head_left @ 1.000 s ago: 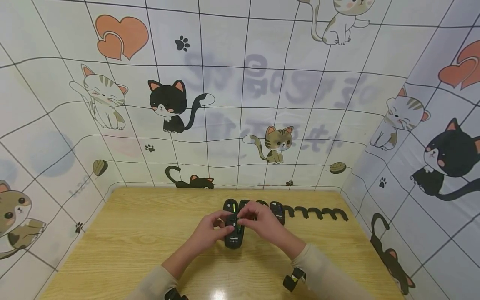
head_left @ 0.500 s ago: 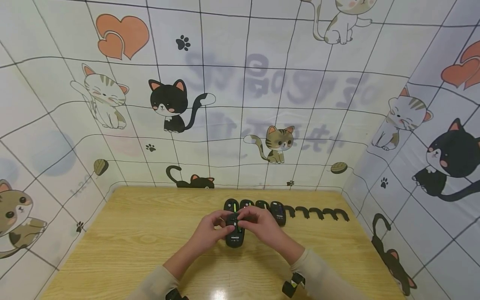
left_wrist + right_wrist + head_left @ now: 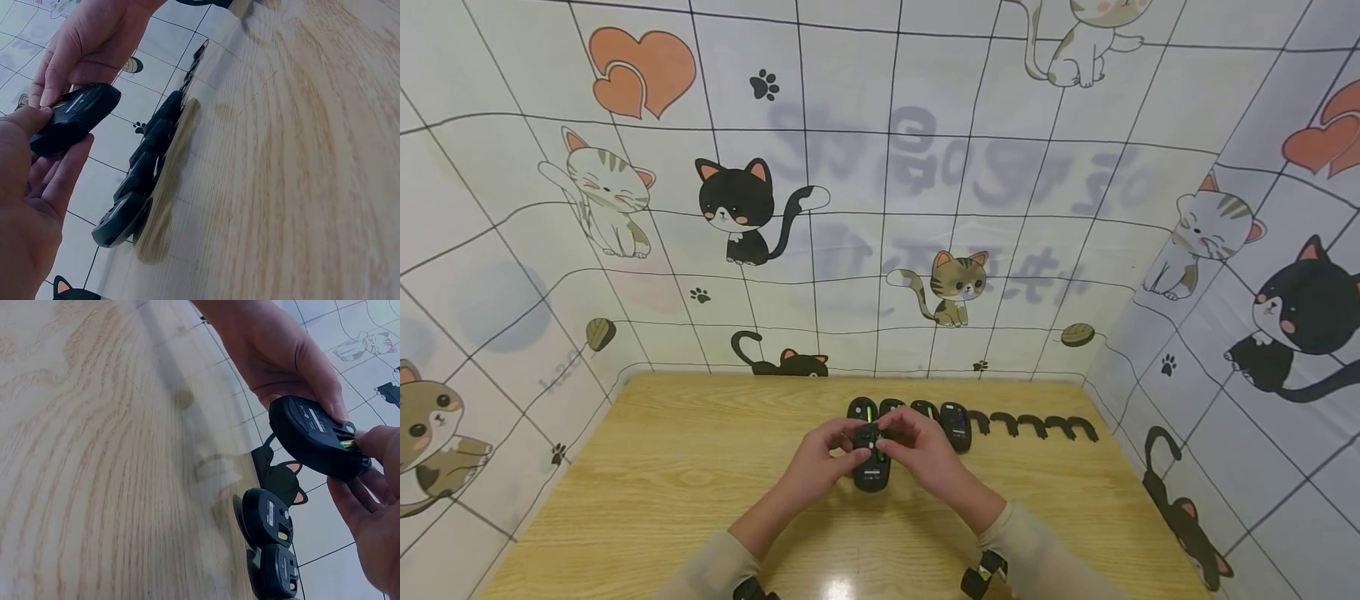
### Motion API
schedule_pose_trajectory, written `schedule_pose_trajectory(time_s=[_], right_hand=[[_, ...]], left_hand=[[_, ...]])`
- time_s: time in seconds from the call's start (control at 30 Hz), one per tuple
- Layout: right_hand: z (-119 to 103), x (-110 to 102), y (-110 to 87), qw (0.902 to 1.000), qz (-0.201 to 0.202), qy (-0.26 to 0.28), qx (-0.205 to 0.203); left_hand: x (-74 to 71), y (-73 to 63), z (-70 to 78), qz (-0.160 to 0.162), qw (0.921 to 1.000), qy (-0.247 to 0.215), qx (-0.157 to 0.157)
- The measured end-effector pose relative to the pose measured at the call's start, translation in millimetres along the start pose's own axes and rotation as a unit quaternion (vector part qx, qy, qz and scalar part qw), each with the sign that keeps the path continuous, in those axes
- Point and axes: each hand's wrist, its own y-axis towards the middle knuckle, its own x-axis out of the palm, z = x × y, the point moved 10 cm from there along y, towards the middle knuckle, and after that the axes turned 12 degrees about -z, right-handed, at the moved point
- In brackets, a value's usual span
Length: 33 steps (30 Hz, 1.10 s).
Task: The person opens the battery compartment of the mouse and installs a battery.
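Note:
A black computer mouse is held above the wooden table, its underside turned up. In the right wrist view a yellow-green battery shows in the open slot of that mouse. My left hand grips the mouse from the left, thumb on the underside and fingers round the edge. My right hand holds it from the other side, with the thumb at the battery slot. In the left wrist view the hands hide part of the mouse.
Behind the hands several black mice, including one at the right end, lie in a row, undersides up. Right of them lie several curved black covers. A cat-print cloth walls the wooden table at the back and sides.
The mouse and both hands have shifted only slightly. My right fingers have moved a little toward me, then back up, and more of the mice behind them now show.

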Motion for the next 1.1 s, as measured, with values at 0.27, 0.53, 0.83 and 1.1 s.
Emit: schedule_pose_trajectory(time_s=[0.27,0.53,0.83,1.1], right_hand=[[-2,0,1.3,0.9998,0.015,-0.005,-0.013],[-3,0,0.2,0.9996,0.028,0.002,-0.008],[2,2,-4.5,0.9996,0.024,-0.010,0.000],[-1,13,-7.6,0.9959,-0.061,-0.061,-0.024]], left_hand=[[0.6,-0.6,-0.4,0.001,0.9999,-0.014,-0.001],[1.4,-0.1,1.5,-0.003,0.9998,-0.019,-0.002],[1.6,0.1,-2.3,-0.015,0.9987,-0.046,-0.015],[-2.2,-1.1,-3.7,-0.013,0.9969,-0.076,-0.012]])
